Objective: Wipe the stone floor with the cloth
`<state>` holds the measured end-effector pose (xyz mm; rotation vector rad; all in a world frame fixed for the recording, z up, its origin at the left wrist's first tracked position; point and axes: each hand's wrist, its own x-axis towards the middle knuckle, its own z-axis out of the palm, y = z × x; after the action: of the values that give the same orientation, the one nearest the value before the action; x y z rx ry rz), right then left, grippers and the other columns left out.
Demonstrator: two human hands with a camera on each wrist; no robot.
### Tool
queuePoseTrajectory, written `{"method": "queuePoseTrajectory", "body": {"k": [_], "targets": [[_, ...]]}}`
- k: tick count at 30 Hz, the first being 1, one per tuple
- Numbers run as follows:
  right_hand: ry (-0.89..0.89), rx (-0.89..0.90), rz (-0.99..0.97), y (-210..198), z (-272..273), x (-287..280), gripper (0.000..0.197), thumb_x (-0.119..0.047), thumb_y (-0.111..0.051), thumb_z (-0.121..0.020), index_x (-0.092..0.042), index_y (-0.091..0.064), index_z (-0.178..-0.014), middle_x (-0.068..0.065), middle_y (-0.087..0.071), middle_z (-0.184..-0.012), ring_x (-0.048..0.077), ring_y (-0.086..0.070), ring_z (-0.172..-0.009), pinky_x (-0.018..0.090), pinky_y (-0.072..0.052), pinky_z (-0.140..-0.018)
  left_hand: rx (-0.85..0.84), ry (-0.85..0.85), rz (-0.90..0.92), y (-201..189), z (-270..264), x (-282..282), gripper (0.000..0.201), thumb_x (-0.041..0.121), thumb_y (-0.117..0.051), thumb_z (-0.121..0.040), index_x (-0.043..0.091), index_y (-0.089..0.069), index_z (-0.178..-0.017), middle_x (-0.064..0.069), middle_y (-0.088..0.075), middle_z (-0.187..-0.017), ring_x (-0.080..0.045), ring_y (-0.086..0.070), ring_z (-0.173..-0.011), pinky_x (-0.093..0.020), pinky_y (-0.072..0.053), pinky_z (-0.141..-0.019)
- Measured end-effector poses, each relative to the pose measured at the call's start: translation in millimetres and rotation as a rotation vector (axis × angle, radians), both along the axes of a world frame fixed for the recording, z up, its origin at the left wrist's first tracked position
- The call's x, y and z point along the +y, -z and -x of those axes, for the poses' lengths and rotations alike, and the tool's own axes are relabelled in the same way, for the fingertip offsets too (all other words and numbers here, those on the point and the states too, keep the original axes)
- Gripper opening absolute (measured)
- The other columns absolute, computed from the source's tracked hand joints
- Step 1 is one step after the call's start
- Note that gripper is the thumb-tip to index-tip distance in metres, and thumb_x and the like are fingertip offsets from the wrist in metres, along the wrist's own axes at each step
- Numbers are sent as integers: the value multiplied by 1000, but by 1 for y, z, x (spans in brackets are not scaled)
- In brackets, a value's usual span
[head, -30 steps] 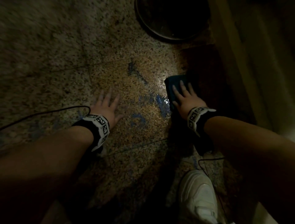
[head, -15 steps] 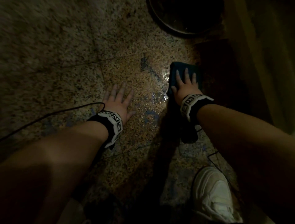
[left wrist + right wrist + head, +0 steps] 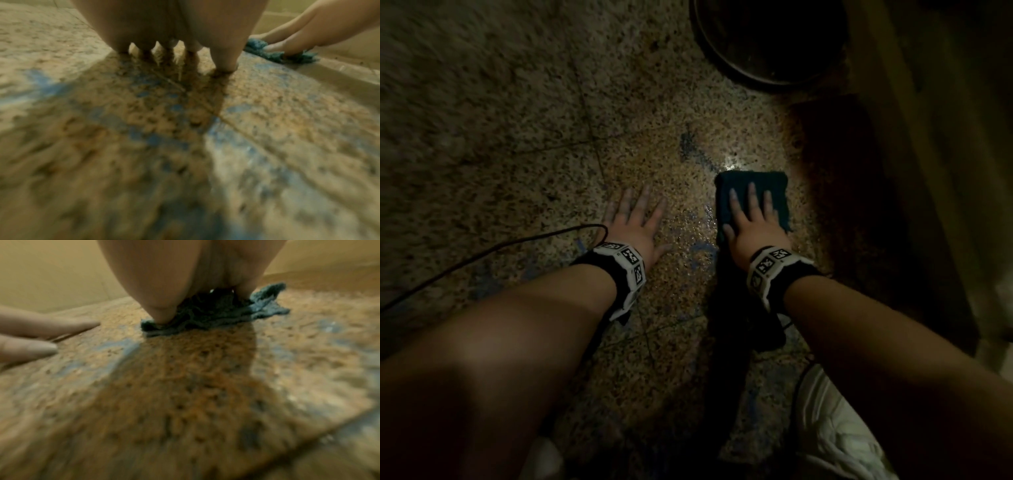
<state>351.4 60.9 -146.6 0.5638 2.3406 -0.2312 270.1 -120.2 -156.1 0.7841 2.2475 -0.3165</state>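
One dark teal cloth (image 3: pixel 751 192), folded, nubby, flat under right hand (image 3: pixel 753 229)

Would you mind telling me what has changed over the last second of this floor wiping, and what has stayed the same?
The right hand has pushed the cloth forward across the stone floor, away from the person and onto the bright wet patch; its fingers stay flat on top. The left hand remains spread flat on the bare floor beside it. Nothing was picked up or released.
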Motion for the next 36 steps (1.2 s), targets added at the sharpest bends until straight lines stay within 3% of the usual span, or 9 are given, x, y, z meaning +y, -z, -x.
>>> {"method": "queuePoseTrajectory", "body": {"k": [9,12,17,25,32,36], "targets": [[-10,26,55,-3,48,1,61,-44,-21,-103,-31,16,-149,1,30,-154,30,22,-143,44,0,-117,17,-79,-63,-5,11,-17,81,56,-33,-96,21,15,-150,-4,23,-156,-26,16,-145,-38,1,-117],[-78,39,23,0,39,-2,61,-47,-17,-102,-30,18,-149,3,28,-155,29,22,-143,41,1,-118,10,-129,-42,-7,22,-25,89,63,-36,-91,22,16,-150,-3,24,-156,-27,16,-144,-39,-1,-117],[-253,35,37,3,6,-23,59,-46,-14,-102,-29,19,-148,2,28,-155,28,23,-143,39,3,-117,-14,-38,1,-9,27,-32,98,71,-39,-85,22,16,-150,-5,27,-155,-28,16,-144,-39,-2,-117],[-226,27,64,4,9,-25,61,-46,-20,-102,-34,17,-148,-2,30,-154,26,23,-143,41,2,-117,-13,-15,5,-9,26,-32,97,68,-42,-86,23,16,-150,-3,26,-155,-28,15,-145,-40,-4,-117],[-175,34,84,4,56,-29,62,-44,-22,-103,-30,15,-150,2,29,-155,31,23,-143,43,4,-117,-17,-42,-41,-8,26,-37,100,66,-44,-86,17,16,-150,-2,25,-156,-24,14,-145,-37,-2,-119],[-234,46,66,4,50,-31,62,-45,-20,-102,-28,16,-150,3,28,-155,31,23,-143,42,4,-117,-2,-78,-15,-11,24,-49,101,68,-41,-86,15,17,-149,-5,23,-156,-25,12,-145,-35,0,-119]]}}
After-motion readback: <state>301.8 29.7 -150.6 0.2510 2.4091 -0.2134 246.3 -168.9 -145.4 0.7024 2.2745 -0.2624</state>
